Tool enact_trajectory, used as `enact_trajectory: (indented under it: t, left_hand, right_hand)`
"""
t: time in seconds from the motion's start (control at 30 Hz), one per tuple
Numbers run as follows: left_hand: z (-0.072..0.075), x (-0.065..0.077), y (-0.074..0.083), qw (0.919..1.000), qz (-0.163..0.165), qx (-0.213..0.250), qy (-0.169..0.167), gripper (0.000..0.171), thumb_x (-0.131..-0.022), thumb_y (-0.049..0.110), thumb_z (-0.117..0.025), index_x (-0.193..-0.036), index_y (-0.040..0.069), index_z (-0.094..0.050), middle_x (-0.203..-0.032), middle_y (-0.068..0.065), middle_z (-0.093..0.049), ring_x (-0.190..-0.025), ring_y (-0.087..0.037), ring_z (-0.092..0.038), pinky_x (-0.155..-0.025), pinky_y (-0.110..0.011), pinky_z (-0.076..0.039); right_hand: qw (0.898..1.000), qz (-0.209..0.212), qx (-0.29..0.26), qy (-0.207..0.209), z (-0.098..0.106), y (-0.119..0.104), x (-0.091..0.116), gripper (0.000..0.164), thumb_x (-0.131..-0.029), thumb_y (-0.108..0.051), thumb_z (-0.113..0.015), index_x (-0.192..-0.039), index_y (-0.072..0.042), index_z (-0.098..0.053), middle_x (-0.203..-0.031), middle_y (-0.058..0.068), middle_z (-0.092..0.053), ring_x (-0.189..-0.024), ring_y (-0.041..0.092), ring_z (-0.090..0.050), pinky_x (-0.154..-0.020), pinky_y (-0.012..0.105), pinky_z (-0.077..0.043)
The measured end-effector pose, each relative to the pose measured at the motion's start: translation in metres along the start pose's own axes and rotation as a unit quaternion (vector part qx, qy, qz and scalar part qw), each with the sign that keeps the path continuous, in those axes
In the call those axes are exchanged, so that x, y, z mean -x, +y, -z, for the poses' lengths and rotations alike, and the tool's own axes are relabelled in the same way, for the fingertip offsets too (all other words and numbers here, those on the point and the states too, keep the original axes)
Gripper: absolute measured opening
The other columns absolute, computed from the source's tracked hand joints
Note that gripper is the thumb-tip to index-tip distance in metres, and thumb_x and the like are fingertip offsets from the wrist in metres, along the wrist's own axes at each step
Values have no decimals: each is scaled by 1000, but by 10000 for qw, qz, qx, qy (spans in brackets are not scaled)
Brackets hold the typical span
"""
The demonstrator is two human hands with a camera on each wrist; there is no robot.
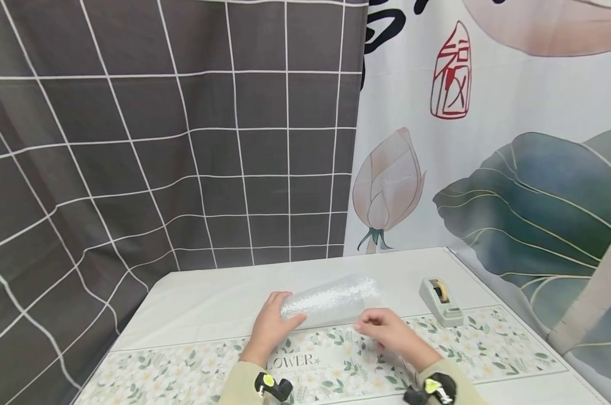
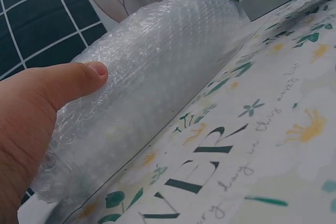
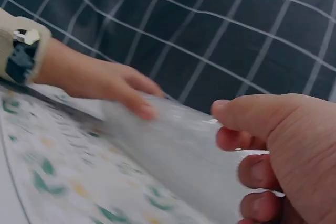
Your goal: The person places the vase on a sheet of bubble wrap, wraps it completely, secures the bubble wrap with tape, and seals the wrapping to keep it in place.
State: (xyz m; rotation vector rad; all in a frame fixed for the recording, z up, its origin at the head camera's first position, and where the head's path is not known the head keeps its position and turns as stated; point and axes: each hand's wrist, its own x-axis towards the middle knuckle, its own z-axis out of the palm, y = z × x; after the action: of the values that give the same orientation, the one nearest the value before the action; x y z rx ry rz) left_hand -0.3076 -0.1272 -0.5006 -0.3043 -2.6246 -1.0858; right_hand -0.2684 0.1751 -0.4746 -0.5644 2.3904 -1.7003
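A roll of clear bubble wrap [image 1: 330, 301] lies slantwise on the table. My left hand [image 1: 275, 323] holds it by its left end, the thumb [image 2: 86, 80] pressed along the near side and the other fingers over the far side. By the roll's right end is my right hand [image 1: 388, 332], its fingers curled and the thumb close to the forefinger. In the right wrist view this hand [image 3: 283, 150] overlaps the wrap [image 3: 173, 145], with small shiny glints about its fingertips; I cannot tell whether it pinches anything.
A pale tape dispenser [image 1: 440, 301] with a yellowish roll stands to the right of the right hand. Under the hands runs a flower-printed table runner [image 1: 184, 368] over a white cloth [image 1: 209, 292]. A dark grid curtain [image 1: 259, 140] and a lotus-print curtain [image 1: 487, 169] hang behind.
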Motion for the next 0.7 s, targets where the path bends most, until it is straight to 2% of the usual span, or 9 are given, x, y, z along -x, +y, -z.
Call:
enact_trajectory:
  t: [0.13, 0.23, 0.3, 0.4, 0.53, 0.7]
  left_hand:
    - [-3, 1, 0, 9998, -164, -137, 46, 78, -83, 57, -75, -145, 14, -53, -136, -8, -56, -126, -33, -56, -109, -52, -45]
    - [-5, 2, 1, 9991, -343, -193, 148, 74, -84, 54, -76, -143, 16, -54, -130, -6, -57, -120, -30, -59, -105, -51, -48]
    - [-5, 2, 2, 9987, -410, -241, 199, 69, -84, 52, -77, -140, 17, -56, -129, -3, -57, -118, -27, -60, -104, -48, -49]
    - [-6, 2, 4, 9972, -606, -350, 250, 61, -86, 46, -77, -134, 14, -57, -134, -4, -56, -125, -27, -57, -108, -47, -47]
    - [-7, 2, 5, 9924, -985, -645, 357, 57, -88, 39, -77, -134, 13, -56, -138, -5, -56, -131, -27, -54, -112, -44, -43]
    - [-7, 4, 5, 9820, -1475, -1060, 524, 52, -89, 36, -76, -136, 23, -57, -132, -2, -58, -124, -24, -58, -108, -43, -47]
  right_hand:
    - [9956, -356, -657, 568, -46, -1, -24, 29, -94, -28, -72, -98, 0, -69, -61, -5, -47, -45, 7, -32, -42, 18, -34]
    - [9859, -519, -1187, 1055, -71, -1, -36, 34, -93, -28, -73, -100, 4, -68, -57, -8, -43, -44, 7, -30, -41, 18, -32]
    - [9793, -482, -1404, 1375, -83, -2, -42, 35, -93, -27, -73, -100, 7, -67, -57, -8, -42, -43, 6, -29, -40, 17, -31]
    - [9718, -385, -1548, 1737, -96, -3, -47, 34, -92, -25, -74, -97, 8, -67, -59, -8, -45, -45, 5, -31, -41, 17, -32]
    - [9694, -386, -1423, 1962, -106, -3, -50, 30, -91, -25, -74, -93, 5, -69, -64, -7, -48, -47, 4, -35, -43, 16, -35]
    - [9709, -420, -1295, 1969, -111, -1, -51, 28, -91, -25, -74, -91, 3, -69, -67, -6, -49, -47, 4, -34, -43, 16, -34]
